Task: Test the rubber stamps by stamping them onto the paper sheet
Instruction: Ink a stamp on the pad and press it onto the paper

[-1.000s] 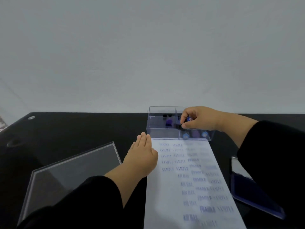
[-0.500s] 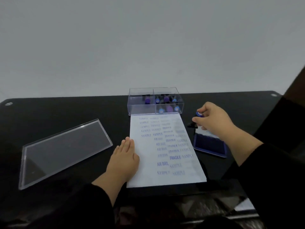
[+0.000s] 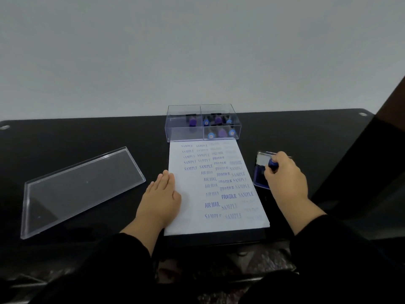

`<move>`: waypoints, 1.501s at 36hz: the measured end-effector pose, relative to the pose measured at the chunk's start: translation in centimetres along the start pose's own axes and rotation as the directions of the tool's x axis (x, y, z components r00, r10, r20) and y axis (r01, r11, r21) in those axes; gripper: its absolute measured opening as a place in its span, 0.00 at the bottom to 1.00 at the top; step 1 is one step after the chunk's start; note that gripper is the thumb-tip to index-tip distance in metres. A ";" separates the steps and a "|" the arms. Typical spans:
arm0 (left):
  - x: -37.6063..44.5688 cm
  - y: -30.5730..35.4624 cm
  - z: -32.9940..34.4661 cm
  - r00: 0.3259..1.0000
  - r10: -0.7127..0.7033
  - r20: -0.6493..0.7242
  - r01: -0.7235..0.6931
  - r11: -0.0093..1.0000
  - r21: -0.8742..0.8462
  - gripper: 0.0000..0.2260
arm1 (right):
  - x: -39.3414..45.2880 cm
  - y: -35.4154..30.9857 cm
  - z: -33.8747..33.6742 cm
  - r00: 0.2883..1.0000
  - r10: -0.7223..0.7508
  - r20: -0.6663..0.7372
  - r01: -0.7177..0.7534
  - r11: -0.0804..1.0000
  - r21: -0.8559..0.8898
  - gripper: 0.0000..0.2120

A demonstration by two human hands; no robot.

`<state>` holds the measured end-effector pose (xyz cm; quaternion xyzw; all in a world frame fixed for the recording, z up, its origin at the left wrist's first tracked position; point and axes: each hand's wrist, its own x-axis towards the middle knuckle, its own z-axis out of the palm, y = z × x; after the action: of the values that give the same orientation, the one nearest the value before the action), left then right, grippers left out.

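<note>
The right hand (image 3: 285, 178) hides most of the stamp (image 3: 273, 164), perhaps touching the pad.

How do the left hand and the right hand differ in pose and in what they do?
The left hand lies flat, fingers straight, on the paper sheet; the right hand is curled round a blue stamp. The left hand is on the sheet's left edge, the right hand over the ink pad. Both wear black sleeves.

Office-like desk setup — glossy black table (image 3: 87, 137), bare pale wall (image 3: 197, 51), stamped paper sheet (image 3: 195, 194)

Paper sheet (image 3: 192, 218) centre; box (image 3: 184, 133) behind, lid (image 3: 83, 185) left, ink pad (image 3: 259, 175) right.
</note>
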<state>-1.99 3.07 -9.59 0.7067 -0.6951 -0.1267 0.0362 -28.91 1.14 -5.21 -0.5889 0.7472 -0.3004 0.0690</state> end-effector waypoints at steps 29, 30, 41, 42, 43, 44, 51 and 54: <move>-0.2 0.3 0.0 1.000 -0.006 0.001 0.006 1.000 0.023 0.24 | -0.6 0.0 0.8 0.998 0.019 -0.064 -0.019 1.000 0.004 0.05; -0.2 0.2 0.0 1.000 -0.005 0.003 0.005 1.000 0.021 0.24 | -0.6 -0.1 0.7 0.998 0.029 -0.060 -0.028 1.000 0.012 0.05; -0.4 0.3 -0.1 1.000 -0.007 0.013 0.007 1.000 0.019 0.24 | -0.7 -3.3 0.2 0.995 -0.042 -0.087 0.061 0.972 0.228 0.05; -0.4 0.3 -0.1 1.000 -0.008 0.012 0.008 1.000 0.020 0.24 | -0.7 -3.8 0.5 0.995 -0.063 -0.077 0.080 0.967 0.242 0.06; -0.4 0.3 -0.1 1.000 -0.009 0.012 0.009 1.000 0.020 0.24 | -0.7 -4.4 0.8 0.995 -0.083 -0.060 0.095 0.963 0.251 0.06; -0.4 0.2 -0.1 1.000 -0.011 0.013 0.011 1.000 0.021 0.24 | -0.7 -4.9 1.1 0.994 -0.099 -0.040 0.106 0.960 0.258 0.07; -0.4 0.5 -0.2 0.999 -0.030 0.011 0.030 0.999 0.027 0.25 | -1.6 -7.4 3.9 0.983 -0.174 0.065 0.145 0.937 0.316 0.06; -0.2 0.3 -0.2 0.999 -0.028 0.015 0.028 0.999 0.021 0.25 | -1.5 -8.3 5.1 0.974 -0.196 0.117 0.152 0.938 0.311 0.06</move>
<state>-2.27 3.28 -9.32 0.7158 -0.6866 -0.1253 0.0216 -19.15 -0.41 -5.27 -0.6558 0.6307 -0.3712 0.1854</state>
